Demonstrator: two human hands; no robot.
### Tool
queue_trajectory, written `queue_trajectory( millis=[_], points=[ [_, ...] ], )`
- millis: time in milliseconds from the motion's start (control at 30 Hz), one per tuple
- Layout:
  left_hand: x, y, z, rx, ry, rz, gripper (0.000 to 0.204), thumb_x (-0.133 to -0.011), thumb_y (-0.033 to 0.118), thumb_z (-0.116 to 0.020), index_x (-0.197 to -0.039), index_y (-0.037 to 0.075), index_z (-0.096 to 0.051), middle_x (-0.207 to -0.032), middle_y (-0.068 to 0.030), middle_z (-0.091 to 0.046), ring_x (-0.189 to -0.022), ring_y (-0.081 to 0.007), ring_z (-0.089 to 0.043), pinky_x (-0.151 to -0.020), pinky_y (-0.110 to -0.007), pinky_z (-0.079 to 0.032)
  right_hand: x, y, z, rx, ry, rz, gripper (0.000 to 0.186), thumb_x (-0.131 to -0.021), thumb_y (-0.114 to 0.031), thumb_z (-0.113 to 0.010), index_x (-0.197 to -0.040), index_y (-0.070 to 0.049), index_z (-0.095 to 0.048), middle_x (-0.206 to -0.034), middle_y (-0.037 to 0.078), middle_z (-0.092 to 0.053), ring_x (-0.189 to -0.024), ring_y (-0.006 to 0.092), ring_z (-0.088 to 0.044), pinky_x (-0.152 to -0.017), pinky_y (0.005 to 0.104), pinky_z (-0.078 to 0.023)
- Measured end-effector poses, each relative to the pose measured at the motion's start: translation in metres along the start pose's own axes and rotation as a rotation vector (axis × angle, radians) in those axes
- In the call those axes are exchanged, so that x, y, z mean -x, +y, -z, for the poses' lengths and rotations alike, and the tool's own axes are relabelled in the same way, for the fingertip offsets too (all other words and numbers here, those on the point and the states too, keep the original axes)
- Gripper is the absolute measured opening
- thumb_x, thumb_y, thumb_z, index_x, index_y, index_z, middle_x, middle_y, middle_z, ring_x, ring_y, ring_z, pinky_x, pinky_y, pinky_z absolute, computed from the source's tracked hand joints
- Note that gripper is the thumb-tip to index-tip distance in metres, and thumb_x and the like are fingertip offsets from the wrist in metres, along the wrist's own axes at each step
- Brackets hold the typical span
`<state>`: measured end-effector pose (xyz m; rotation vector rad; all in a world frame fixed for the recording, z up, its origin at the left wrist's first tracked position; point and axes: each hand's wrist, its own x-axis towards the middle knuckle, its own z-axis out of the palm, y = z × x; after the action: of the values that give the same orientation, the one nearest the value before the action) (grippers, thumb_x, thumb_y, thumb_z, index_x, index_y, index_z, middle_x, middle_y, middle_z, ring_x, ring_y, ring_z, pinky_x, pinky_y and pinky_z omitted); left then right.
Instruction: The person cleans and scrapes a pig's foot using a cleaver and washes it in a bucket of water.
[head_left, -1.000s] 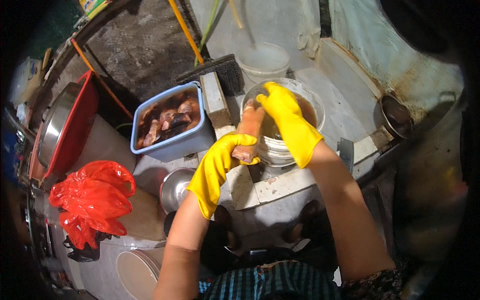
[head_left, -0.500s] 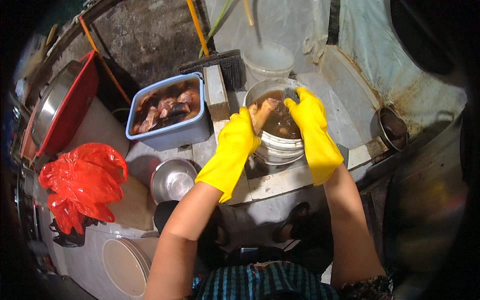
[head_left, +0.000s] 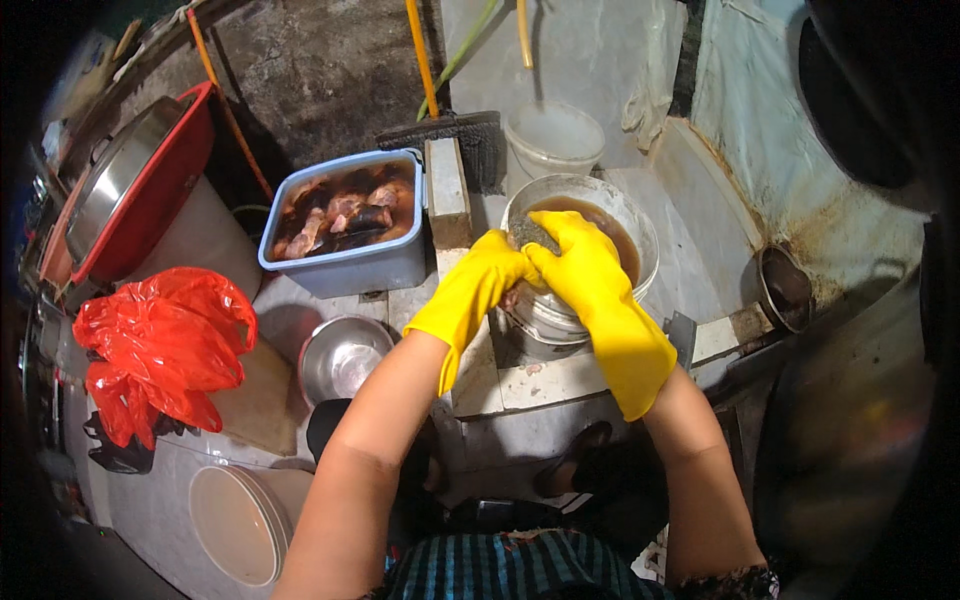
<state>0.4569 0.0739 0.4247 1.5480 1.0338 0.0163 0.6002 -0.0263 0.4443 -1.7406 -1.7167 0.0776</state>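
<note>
Both my hands, in yellow rubber gloves, meet over a white bucket (head_left: 645, 240) of brown liquid. My left hand (head_left: 478, 285) is closed on a piece of meat (head_left: 510, 298), mostly hidden beneath the gloves. My right hand (head_left: 585, 280) grips a grey scouring pad (head_left: 531, 233) against it, fingers curved over the pad. A blue container (head_left: 350, 263) of meat chunks in dark liquid sits to the left.
At left are a steel bowl (head_left: 342, 365), red plastic bags (head_left: 160, 355), stacked tubs (head_left: 235, 525) and a red basin (head_left: 180, 205) with a steel one. Brooms (head_left: 440, 135) lean behind, near an empty bucket (head_left: 555, 140). A tiled ledge (head_left: 520, 390) edges the bucket.
The meat piece has tilted and dropped out of sight under the gloves. The scouring pad showed in my right hand half a second ago; that hand has since moved left onto the meat.
</note>
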Motion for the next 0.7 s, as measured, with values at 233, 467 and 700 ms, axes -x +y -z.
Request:
queue_trajectory(
  millis=[233,467,700],
  points=[
    [0.019,0.035,-0.043,-0.521,0.436,-0.015,0.077,-0.071,0.026,-0.088,-0.138,0.006,-0.058,-0.139,-0.0197,-0.063,-0.128,-0.0369,-0.061,-0.104,-0.043,-0.052,-0.041,0.050,-0.015,0.325,-0.007,-0.242,0.046,-0.086,-0.028,-0.074,-0.128,-0.009,-0.069,-0.127,0.019,-0.068,-0.122,0.0398,-0.061,-0.106,0.0458,-0.047],
    [0.041,0.034,-0.031,-0.622,0.481,-0.187,0.080,-0.064,0.029,-0.092,-0.130,-0.002,-0.059,-0.127,-0.0254,-0.068,-0.121,-0.0413,-0.064,-0.101,-0.044,-0.053,-0.023,0.024,-0.002,0.081,0.186,-0.142,0.047,-0.088,-0.031,-0.073,-0.128,-0.007,-0.069,-0.129,0.019,-0.068,-0.122,0.0374,-0.062,-0.107,0.0447,-0.047],
    [0.028,0.025,-0.030,-0.516,0.412,-0.156,0.078,-0.064,0.030,-0.090,-0.130,0.001,-0.059,-0.125,-0.0274,-0.067,-0.120,-0.0413,-0.064,-0.100,-0.045,-0.053,-0.030,0.057,-0.029,0.142,0.157,-0.193,0.047,-0.090,-0.032,-0.071,-0.130,-0.006,-0.067,-0.131,0.020,-0.067,-0.124,0.0385,-0.061,-0.106,0.0447,-0.048]
  ],
)
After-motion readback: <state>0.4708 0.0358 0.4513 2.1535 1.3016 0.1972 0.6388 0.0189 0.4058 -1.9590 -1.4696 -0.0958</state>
